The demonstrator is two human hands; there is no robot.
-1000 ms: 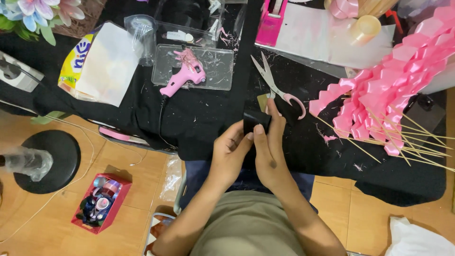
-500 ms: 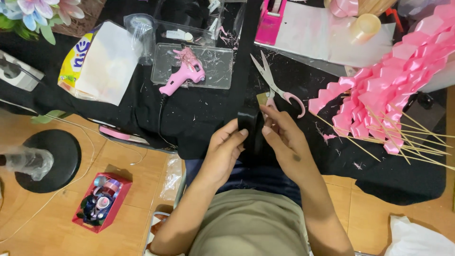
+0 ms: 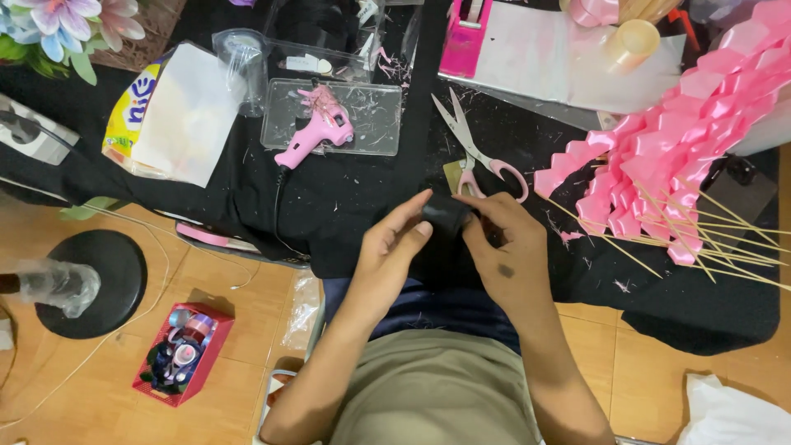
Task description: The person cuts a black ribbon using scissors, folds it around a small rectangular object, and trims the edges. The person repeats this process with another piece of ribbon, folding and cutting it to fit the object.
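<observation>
Both my hands hold a small black piece of ribbon or tape (image 3: 446,213) over a black cloth (image 3: 362,198). My left hand (image 3: 394,243) pinches its left end with thumb and fingers. My right hand (image 3: 504,247) grips its right side, fingers curled over it. Just beyond my fingers lie pink-handled scissors (image 3: 474,152), blades pointing away from me. A pink glue gun (image 3: 317,132) rests on a clear plastic tray (image 3: 371,124) further left.
Folded pink ribbon pieces on thin wooden sticks (image 3: 676,165) spread at the right. A pink tape dispenser (image 3: 465,37), yellow packet with white paper (image 3: 169,111), flowers (image 3: 58,25), a black round stand (image 3: 95,276) and a red box of small items (image 3: 181,354) lie around.
My hands moved apart a little and shifted slightly forward, turning the black piece between them. Nothing else on the cloth has moved.
</observation>
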